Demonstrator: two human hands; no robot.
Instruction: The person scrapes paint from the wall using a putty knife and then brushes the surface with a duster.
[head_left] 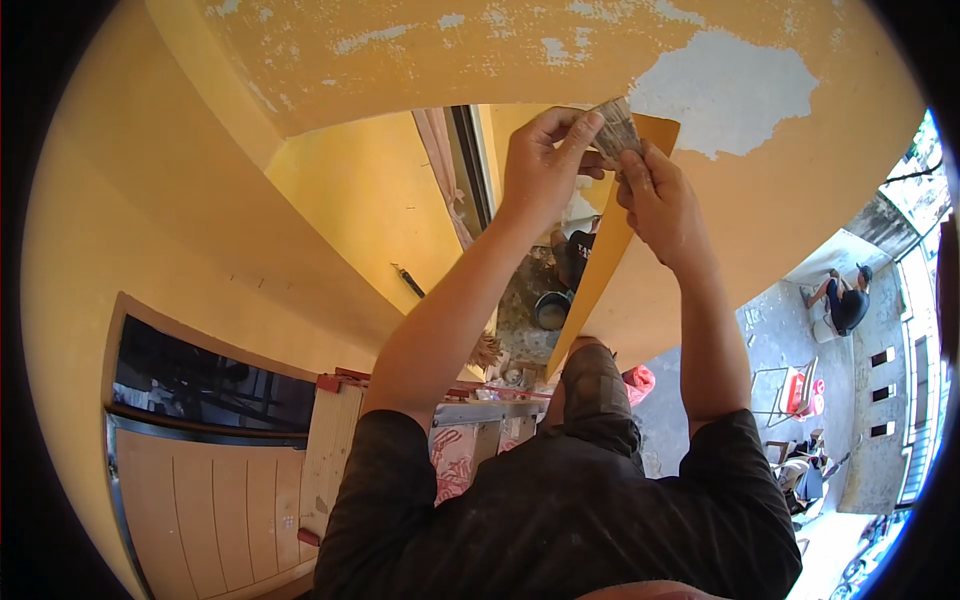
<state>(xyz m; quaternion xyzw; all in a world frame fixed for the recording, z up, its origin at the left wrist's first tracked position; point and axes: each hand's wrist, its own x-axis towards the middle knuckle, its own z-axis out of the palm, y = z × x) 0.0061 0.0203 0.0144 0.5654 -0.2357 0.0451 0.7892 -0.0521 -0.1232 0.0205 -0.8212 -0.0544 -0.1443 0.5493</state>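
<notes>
A small flat piece (617, 128), streaked grey-brown and worn like folded sandpaper, is held up in front of the wall by both hands. My left hand (548, 165) pinches its left edge, thumb on the near face. My right hand (662, 200) grips its lower right corner between thumb and bent fingers. Just behind the piece is the edge of the orange-yellow wall (760, 210). Close by on the right, a pale bare patch (730, 92) shows where paint is gone. The fingers behind the piece are partly hidden.
A ladder or trestle (330, 440) stands below left. Beneath me are a bucket (552, 310) and a partly hidden person (575, 255). Another person (850, 302) sits at right, beyond a red-and-white folding chair (797, 392). A thin dark tool (408, 280) is at the left wall.
</notes>
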